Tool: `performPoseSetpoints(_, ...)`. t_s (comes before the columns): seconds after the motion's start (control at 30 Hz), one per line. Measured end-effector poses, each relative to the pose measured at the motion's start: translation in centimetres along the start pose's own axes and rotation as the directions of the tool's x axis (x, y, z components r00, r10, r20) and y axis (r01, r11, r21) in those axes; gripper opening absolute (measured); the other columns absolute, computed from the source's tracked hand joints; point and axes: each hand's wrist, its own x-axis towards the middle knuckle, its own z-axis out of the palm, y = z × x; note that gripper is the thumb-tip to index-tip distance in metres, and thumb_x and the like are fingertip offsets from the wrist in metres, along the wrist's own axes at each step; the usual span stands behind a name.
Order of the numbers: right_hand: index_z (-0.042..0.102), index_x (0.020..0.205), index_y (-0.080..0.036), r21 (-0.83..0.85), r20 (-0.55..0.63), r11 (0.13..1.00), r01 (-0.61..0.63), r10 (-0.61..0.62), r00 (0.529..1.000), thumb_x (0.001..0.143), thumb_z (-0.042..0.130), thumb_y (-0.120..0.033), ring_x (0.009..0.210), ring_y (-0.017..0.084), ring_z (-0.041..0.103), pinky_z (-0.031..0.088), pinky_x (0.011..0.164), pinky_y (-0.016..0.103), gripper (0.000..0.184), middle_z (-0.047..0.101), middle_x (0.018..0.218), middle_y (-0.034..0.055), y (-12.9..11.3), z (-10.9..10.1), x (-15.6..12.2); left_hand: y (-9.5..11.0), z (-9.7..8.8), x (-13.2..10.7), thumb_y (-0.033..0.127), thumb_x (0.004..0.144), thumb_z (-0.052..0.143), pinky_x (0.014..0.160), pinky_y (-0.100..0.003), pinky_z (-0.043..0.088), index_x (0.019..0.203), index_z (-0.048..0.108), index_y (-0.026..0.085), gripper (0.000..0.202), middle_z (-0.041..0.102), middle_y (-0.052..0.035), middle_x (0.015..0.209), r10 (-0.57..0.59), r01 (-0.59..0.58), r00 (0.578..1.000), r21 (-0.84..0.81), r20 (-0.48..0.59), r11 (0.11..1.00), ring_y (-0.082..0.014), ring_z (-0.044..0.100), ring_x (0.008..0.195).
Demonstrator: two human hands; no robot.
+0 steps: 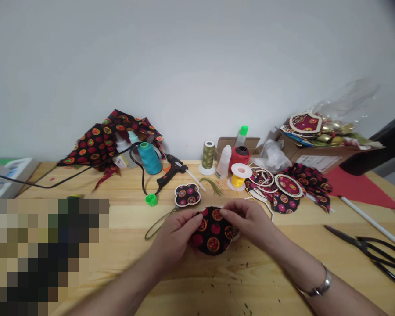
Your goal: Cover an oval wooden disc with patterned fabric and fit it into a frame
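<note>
Between both hands is a round piece of black patterned fabric [213,235] with red and orange circles, held just above the wooden table. My left hand [181,226] pinches its left edge, thumb on top. On the upper right edge, my right hand [245,219] grips it between thumb and fingers. A pale rim shows along its lower right side; what lies beneath the fabric is hidden. Just beyond my hands lies a flower-shaped ornament [187,195], covered in the same fabric and edged in pale wood. A green cord loop [156,226] lies beside my left hand.
A black glue gun [173,171], teal thread cone [149,159], green cap [151,200], olive spool [209,156] and yellow thread spool [239,177] stand or lie behind. Wooden frames [288,185] and fabric pieces lie right, near black scissors [365,248] and a box [316,158].
</note>
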Motion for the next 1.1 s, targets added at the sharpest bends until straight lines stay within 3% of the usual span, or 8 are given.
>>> performPoseSetpoints(0.2,0.06,0.067,-0.016,0.019,-0.1,0.999,0.026,-0.024,0.995,0.083,0.049,-0.041,0.053,0.01,0.046,0.036,0.047,0.022,0.031,0.054,0.057,-0.0014,0.4,-0.7,0.2,0.0,0.0,0.1,0.036,0.076,0.063,0.06,-0.026,0.049,0.081,0.07,0.017,0.02,0.062,0.0012,0.058,-0.031,0.031,0.999,-0.022,-0.019,0.999,-0.0159,0.06,0.06)
performPoseSetpoints(0.33,0.063,0.071,-0.016,0.01,0.009,1.0,0.001,-0.001,1.0,0.076,0.059,-0.048,0.054,0.01,0.048,0.037,0.048,0.022,0.033,0.059,0.062,-0.0002,0.2,-0.4,-0.2,0.1,-0.2,0.1,0.036,0.079,0.06,0.063,-0.026,0.049,0.079,0.069,0.017,0.021,0.06,0.0016,0.057,-0.009,0.009,1.0,-0.005,0.004,1.0,-0.016,0.06,0.063)
performPoseSetpoints(0.47,0.062,0.074,-0.015,0.044,0.1,0.997,-0.059,0.054,0.994,0.071,0.065,-0.045,0.055,0.011,0.051,0.04,0.049,0.022,0.03,0.06,0.064,0.0003,0.2,0.2,-0.5,0.1,-0.1,-0.1,0.036,0.079,0.06,0.06,-0.023,0.047,0.079,0.069,0.017,0.021,0.061,0.0016,0.06,-0.001,0.001,1.0,0.026,0.025,1.0,-0.0139,0.058,0.062)
performPoseSetpoints(0.63,0.062,0.074,-0.014,0.002,0.083,0.999,-0.054,0.054,0.995,0.074,0.062,-0.04,0.054,0.01,0.048,0.037,0.048,0.022,0.026,0.058,0.063,0.0001,0.1,0.2,-0.3,0.1,-0.1,0.1,0.036,0.078,0.061,0.063,-0.023,0.047,0.081,0.069,0.018,0.021,0.058,0.0025,0.059,-0.005,0.004,1.0,0.034,0.029,0.999,-0.0145,0.058,0.065)
performPoseSetpoints(0.83,0.052,0.057,-0.017,0.054,-0.006,0.998,0.012,-0.011,1.0,0.08,0.05,-0.044,0.049,0.008,0.038,0.029,0.046,0.022,0.036,0.045,0.053,-0.0041,0.1,-0.6,0.2,-0.2,-0.2,0.4,0.037,0.079,0.06,0.065,-0.025,0.048,0.078,0.067,0.017,0.021,0.055,0.0032,0.056,-0.017,0.017,0.999,0.0,0.028,1.0,-0.0155,0.059,0.066)
performPoseSetpoints(0.93,0.053,0.058,-0.016,0.094,0.05,0.995,-0.02,0.015,0.999,0.079,0.052,-0.047,0.049,0.008,0.037,0.028,0.047,0.022,0.037,0.046,0.053,-0.0036,-0.1,-0.8,0.2,-0.3,-0.2,0.3,0.037,0.08,0.059,0.067,-0.026,0.048,0.078,0.067,0.017,0.021,0.056,0.0031,0.056,-0.007,0.007,1.0,0.001,0.03,1.0,-0.0159,0.059,0.067)
performPoseSetpoints(1.1,0.06,0.064,-0.014,0.017,0.114,0.995,-0.094,0.091,0.989,0.07,0.061,-0.045,0.05,0.009,0.038,0.028,0.047,0.023,0.031,0.05,0.054,-0.0022,-0.3,-0.8,0.0,-0.3,-0.3,0.2,0.035,0.08,0.059,0.064,-0.025,0.048,0.084,0.069,0.016,0.021,0.063,0.0005,0.065,-0.011,0.012,0.999,-0.022,0.043,1.0,-0.0139,0.058,0.063)
